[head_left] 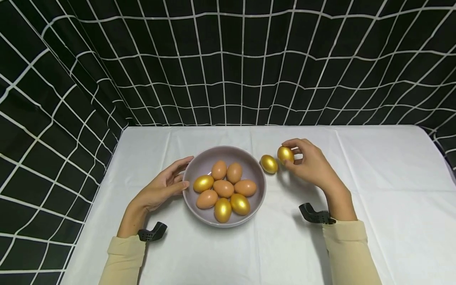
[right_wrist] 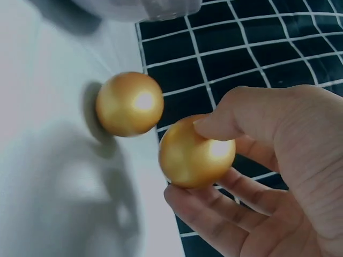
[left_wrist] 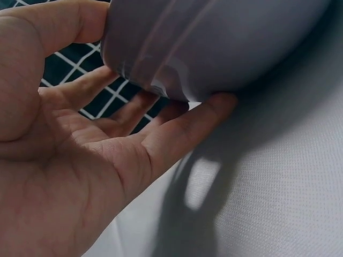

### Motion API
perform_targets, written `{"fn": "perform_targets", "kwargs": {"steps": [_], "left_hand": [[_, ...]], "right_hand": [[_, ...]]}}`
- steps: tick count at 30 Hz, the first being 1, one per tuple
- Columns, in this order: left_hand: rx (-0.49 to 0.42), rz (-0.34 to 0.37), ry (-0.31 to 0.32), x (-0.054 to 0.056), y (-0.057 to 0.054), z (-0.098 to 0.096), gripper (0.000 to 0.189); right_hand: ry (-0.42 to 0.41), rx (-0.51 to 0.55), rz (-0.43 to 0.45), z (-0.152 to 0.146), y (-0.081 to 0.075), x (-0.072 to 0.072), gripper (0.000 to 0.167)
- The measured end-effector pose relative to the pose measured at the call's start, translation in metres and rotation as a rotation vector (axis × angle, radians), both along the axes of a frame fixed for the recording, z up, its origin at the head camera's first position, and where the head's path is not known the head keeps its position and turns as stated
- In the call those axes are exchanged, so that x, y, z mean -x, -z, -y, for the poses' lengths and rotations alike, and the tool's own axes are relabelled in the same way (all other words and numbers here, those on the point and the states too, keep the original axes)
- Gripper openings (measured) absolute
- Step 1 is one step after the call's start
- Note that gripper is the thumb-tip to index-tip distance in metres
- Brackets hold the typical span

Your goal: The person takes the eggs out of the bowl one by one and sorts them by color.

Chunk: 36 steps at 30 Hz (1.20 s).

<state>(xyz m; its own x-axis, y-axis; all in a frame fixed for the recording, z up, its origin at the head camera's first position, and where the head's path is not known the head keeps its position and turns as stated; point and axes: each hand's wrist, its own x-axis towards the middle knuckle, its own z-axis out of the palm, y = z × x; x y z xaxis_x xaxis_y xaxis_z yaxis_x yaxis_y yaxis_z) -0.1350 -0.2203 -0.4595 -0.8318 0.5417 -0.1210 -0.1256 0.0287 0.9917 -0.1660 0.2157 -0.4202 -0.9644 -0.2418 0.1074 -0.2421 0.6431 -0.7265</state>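
In the head view a mauve bowl [head_left: 261,194] stands on the white cloth with several brown eggs [head_left: 223,189] and three golden eggs [head_left: 240,204] inside. At its left side my left hand [head_left: 160,186] holds it, thumb at the rim and fingers against the outer wall. The left wrist view shows those fingers under the curve of the bowl [left_wrist: 198,48]. My right hand [head_left: 310,164] pinches a golden egg [right_wrist: 193,155] between thumb and fingers, just over the cloth. Another golden egg [head_left: 268,164] lies between it and the bowl's right rim.
A white cloth [head_left: 392,206] covers the table. Black curtains with a white grid [head_left: 231,67] hang along the back and the left. Each wrist wears a black camera mount [head_left: 315,215] beside a beige sleeve [head_left: 347,249].
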Motion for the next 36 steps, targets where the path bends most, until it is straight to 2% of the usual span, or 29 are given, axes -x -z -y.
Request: {"fn": "perform_targets", "kwargs": {"steps": [11,24,36], "left_hand": [[-0.007,0.016,-0.01,0.001,-0.002,-0.001,0.075],[-0.001,0.013,-0.006,0.0,-0.002,-0.001,0.075],[0.001,0.024,-0.009,-0.002,-0.005,-0.002,0.075]], "right_hand": [[0.004,-0.108,0.08,-0.003,0.01,0.005,0.042],[0.006,-0.2,0.065,0.0,0.013,0.005,0.045],[0.003,-0.226,0.047,0.002,0.014,0.004,0.042]]}}
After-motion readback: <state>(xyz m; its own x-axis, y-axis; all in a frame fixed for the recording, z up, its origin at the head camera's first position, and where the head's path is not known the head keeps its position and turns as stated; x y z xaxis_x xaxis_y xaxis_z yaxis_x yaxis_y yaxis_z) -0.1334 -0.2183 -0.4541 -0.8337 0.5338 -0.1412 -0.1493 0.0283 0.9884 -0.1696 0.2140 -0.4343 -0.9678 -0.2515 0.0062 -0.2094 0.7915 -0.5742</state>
